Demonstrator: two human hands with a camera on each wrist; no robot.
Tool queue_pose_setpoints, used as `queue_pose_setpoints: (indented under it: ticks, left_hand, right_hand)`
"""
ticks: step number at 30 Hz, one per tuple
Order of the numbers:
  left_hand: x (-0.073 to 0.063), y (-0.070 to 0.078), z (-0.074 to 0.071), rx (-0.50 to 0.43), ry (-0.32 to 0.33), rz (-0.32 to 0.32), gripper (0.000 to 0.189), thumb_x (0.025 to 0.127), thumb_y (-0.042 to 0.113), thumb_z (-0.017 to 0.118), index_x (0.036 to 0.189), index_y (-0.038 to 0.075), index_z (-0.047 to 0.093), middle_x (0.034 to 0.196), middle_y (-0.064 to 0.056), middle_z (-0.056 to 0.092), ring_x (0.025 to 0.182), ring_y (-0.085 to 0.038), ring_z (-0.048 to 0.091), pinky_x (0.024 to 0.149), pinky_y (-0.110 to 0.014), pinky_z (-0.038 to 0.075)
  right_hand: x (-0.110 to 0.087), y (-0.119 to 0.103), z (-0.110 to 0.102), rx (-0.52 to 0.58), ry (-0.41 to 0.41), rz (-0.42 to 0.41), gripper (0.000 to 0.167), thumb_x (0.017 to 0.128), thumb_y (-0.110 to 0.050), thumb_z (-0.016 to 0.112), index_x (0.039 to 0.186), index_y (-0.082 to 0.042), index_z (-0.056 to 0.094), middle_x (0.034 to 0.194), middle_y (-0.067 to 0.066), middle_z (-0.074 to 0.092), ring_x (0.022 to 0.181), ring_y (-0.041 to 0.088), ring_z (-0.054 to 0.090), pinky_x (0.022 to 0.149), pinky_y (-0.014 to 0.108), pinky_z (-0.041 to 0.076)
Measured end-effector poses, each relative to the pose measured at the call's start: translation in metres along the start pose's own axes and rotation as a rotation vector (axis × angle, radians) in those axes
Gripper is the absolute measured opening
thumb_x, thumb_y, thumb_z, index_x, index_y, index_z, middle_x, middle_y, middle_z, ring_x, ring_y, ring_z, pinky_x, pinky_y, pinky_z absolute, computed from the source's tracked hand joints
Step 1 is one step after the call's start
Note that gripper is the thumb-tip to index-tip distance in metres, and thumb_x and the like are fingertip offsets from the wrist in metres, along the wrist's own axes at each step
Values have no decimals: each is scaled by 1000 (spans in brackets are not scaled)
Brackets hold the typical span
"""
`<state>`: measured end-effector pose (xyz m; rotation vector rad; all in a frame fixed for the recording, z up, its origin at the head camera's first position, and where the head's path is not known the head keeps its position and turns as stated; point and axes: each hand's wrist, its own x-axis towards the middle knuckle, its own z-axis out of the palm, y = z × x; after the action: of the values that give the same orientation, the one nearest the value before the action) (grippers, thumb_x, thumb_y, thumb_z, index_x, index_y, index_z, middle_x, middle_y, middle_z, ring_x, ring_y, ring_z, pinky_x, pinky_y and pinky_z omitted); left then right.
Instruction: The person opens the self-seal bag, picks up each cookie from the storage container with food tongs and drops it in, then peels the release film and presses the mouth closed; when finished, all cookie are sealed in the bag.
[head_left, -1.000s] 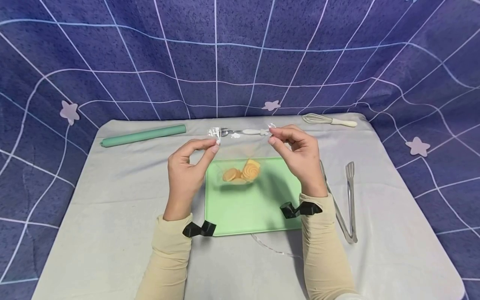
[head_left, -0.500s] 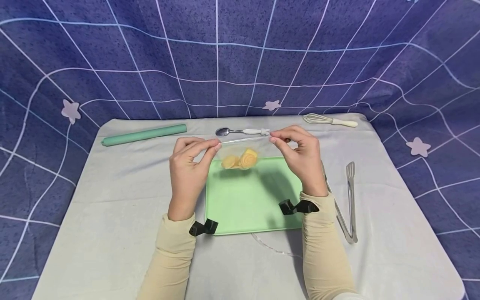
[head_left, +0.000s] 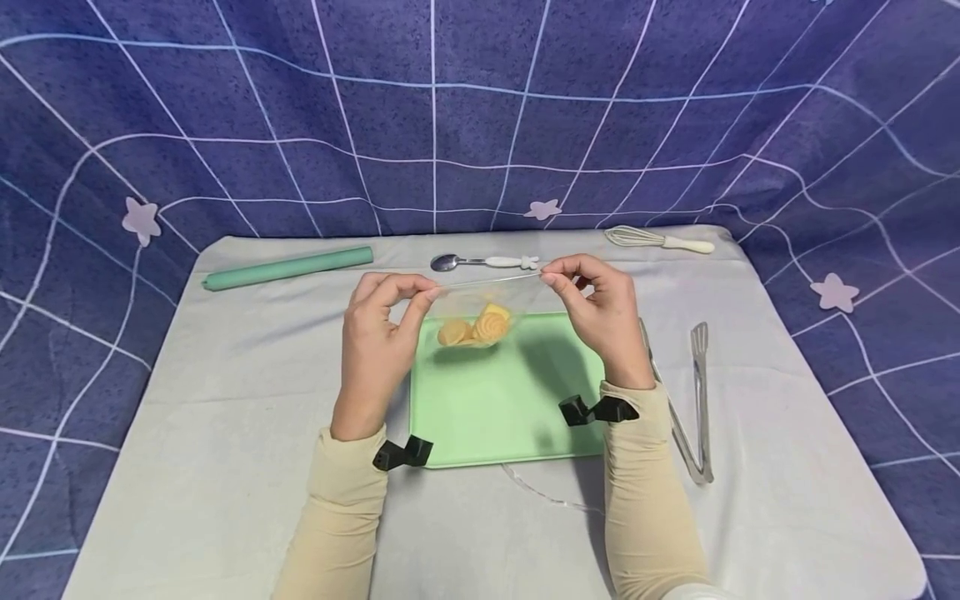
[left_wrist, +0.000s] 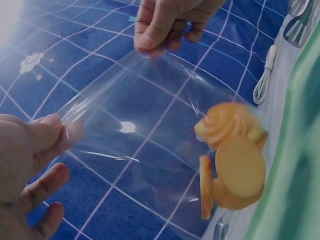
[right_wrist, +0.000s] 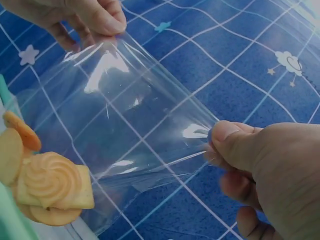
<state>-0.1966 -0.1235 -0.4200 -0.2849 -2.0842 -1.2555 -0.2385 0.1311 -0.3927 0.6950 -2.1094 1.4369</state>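
A clear plastic bag hangs between my two hands, its top edge pulled into a straight line in the head view. My left hand pinches one top corner between thumb and fingers. The opposite corner is pinched by my right hand. Several cookies lie at the bottom of the bag: a swirled one, a yellow square one and flat round ones. Below the bag lies a light green tray.
Behind the bag lies a spoon with a white handle. A green rolling pin-like roll is at the back left, a whisk at the back right. Metal tongs lie right of the tray. A clear strip lies in front of it.
The bag's top edge has been drawn taut and straight between my hands; a second ago its corners stood up loosely. The cookies rose, then sank a little. My left hand shifted slightly right.
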Motion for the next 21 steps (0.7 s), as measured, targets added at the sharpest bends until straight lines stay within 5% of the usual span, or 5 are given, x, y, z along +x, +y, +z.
queue_pose_setpoints:
  ticks: [9,14,21]
  left_hand:
    - [-10,2,-17,-32,-11,-85,7,88,23,83,93,19,81,91,12,71,92,-10,60,83,-28,45]
    - [-20,7,-42,-52,-30,-61,11,83,5,85,91,10,81,88,2,73,89,-10,63,83,-23,47]
    - [-31,39,-87,-35,-36,-48,16,77,-13,82,86,-1,77,81,-10,72,85,-6,65,82,-20,47]
  right_hand:
    - [-7,29,2,19,-100,16,4,88,-1,78,92,-2,76,88,5,73,72,17,56,70,27,46]
    - [-8,19,8,18,-254,-6,4,90,-7,78,94,-10,77,91,-4,74,75,14,59,71,28,48]
    - [-13,-7,20,88,-417,-119,6,91,-11,79,96,-14,78,89,-11,71,74,10,59,68,29,51]
